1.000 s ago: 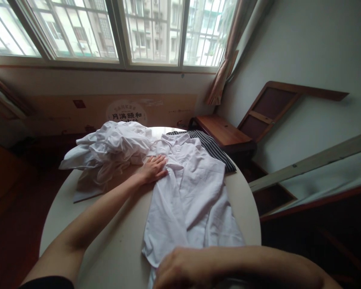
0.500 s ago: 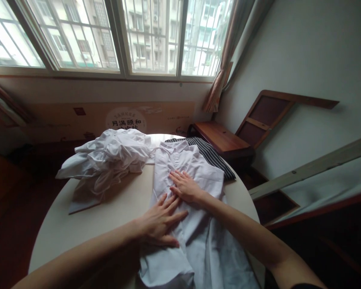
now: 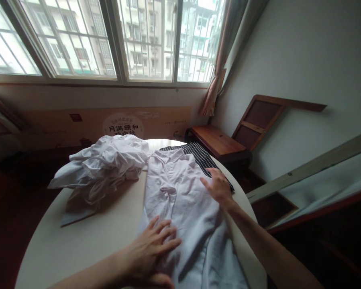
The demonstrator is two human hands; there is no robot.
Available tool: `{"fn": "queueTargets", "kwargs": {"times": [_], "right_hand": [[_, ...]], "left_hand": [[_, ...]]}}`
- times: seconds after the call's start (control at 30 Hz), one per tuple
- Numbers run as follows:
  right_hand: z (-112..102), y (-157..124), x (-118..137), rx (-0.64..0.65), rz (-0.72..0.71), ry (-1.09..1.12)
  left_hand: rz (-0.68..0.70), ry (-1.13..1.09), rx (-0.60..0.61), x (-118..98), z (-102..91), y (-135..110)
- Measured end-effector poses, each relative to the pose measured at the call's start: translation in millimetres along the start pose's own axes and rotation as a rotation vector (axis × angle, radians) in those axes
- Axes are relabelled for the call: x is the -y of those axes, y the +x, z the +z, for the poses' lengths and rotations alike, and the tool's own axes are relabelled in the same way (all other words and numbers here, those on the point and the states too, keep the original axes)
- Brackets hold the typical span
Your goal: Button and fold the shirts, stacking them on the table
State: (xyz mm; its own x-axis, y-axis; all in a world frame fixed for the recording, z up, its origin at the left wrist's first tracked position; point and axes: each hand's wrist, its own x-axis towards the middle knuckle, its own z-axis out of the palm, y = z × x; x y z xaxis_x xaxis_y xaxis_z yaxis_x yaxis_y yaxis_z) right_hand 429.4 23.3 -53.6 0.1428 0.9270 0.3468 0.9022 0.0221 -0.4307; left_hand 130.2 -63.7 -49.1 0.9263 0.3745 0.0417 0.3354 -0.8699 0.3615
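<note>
A white collared shirt (image 3: pixel 180 196) lies spread flat on a round pale table (image 3: pixel 86 237), collar toward the window. My left hand (image 3: pixel 151 251) rests open with fingers spread on the shirt's lower left part. My right hand (image 3: pixel 218 186) lies flat and open on the shirt's right shoulder edge, next to a dark striped cloth (image 3: pixel 200 154) that sits under the shirt's far right side.
A heap of crumpled white clothes (image 3: pixel 102 164) fills the table's far left. A wooden bench (image 3: pixel 219 142) and leaning wooden frames (image 3: pixel 258 120) stand at the right by the wall. A window and a cardboard panel run along the back.
My right hand has slid from the shirt's chest out to its right edge. My left hand has moved down toward the hem. The shirt lies smoother.
</note>
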Motion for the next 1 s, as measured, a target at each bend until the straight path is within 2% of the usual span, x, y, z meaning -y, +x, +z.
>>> {"fn": "queueTargets", "kwargs": {"times": [0.07,0.13,0.2,0.27,0.37,0.47,0.57,0.63,0.7,0.8,0.9,0.93,1.0], "right_hand": [[-12.8,0.0,-29.1,0.115,0.163,-0.03],[-19.9,-3.6,-48.1,0.253,0.232,0.014],[-23.1,-7.1,-55.1,0.346,0.247,0.144],[-24.1,-8.1,-53.1,0.403,0.262,0.302],[-23.6,-5.0,-43.8,0.39,0.308,0.459],[-22.6,1.1,-32.6,0.265,0.326,0.5],[-26.0,9.7,-11.2,0.084,0.286,0.422],[-29.6,17.0,13.2,0.006,0.225,0.325],[-28.6,24.3,43.4,-0.005,0.117,0.234],[-6.0,30.4,85.0,0.145,-0.104,0.206],[38.6,26.7,105.1,0.473,-0.289,0.361],[53.4,23.8,106.4,0.549,-0.342,0.404],[75.3,16.9,104.0,0.594,-0.4,0.457]], "left_hand": [[0.009,-0.012,-0.05,-14.2,-0.5,24.2],[0.105,-0.011,-0.051,-31.1,5.7,52.9],[0.207,0.01,0.002,-47.2,17.4,82.4],[0.198,0.012,0.083,-59.3,32.2,109.1],[0.081,0.001,0.169,-65.8,54.4,137.3],[0.007,-0.013,0.134,-62.3,67.4,147.3],[-0.04,-0.117,0.044,-60.3,63.3,140.0],[-0.089,-0.337,-0.05,-63.0,51.6,126.1],[-0.184,-0.651,-0.186,-67.3,37.2,105.7],[-0.373,-1.091,-0.409,-68.3,23.3,67.2],[-0.578,-1.393,-0.594,-58.6,27.9,28.2],[-0.657,-1.458,-0.614,-54.6,32.7,16.7],[-0.793,-1.524,-0.565,-49.0,42.4,-2.7]]}}
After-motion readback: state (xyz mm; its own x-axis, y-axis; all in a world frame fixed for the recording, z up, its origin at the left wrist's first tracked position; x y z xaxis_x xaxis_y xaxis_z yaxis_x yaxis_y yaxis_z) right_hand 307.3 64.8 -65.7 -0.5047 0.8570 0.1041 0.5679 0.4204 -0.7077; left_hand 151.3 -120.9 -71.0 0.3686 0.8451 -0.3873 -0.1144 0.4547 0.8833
